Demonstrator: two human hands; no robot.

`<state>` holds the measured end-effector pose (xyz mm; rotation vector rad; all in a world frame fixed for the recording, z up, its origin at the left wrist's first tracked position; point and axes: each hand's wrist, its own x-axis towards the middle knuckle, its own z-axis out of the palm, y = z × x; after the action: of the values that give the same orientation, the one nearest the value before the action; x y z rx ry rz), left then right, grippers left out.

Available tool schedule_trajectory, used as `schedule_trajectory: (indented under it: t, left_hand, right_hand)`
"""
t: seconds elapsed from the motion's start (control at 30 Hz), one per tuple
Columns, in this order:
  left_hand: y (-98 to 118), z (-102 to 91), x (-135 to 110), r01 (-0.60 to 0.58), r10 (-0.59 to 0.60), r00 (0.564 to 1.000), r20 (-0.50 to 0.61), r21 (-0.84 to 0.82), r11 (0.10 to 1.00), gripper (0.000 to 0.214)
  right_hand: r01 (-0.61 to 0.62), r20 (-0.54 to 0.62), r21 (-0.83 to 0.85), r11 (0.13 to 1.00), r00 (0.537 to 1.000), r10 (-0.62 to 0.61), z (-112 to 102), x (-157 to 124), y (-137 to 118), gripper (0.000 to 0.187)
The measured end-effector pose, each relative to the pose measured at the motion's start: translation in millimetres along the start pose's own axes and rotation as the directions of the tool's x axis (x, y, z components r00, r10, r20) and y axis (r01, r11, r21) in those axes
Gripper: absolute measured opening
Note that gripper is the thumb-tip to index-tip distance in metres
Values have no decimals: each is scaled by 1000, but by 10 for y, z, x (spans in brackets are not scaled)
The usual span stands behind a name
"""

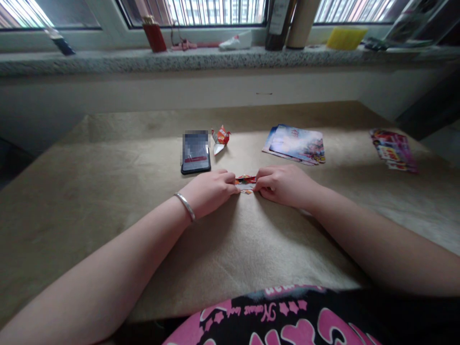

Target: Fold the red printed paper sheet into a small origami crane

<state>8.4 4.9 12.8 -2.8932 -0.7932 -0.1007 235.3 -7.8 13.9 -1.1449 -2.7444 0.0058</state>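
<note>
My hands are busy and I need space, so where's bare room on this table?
Bare table lies left of the phone and between the bluish cards and the pink pile. It's crowded around your left hand, holding patterned paper, with the phone and folded paper figure just beyond.

Here before me, a brown table (125, 153) stands by a pale wall (187, 91). Above runs a speckled stone sill (215, 59), and daylight comes through white-framed windows (194, 13), which have bars (224, 10) outside.
</note>
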Motion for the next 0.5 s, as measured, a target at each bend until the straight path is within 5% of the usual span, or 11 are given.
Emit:
schedule_trajectory:
  t: [0.27,0.5]
  left_hand:
    - [-29,-32,-36,5,-3,998,67,-29,1000,26]
    - [-25,2,-60,-14,14,1000,8,-10,1000,25]
  right_hand:
    - [42,19,52,998,999,-43,11,-30,83,22]
    - [36,-3,123,992,999,-36,24,-40,101,21]
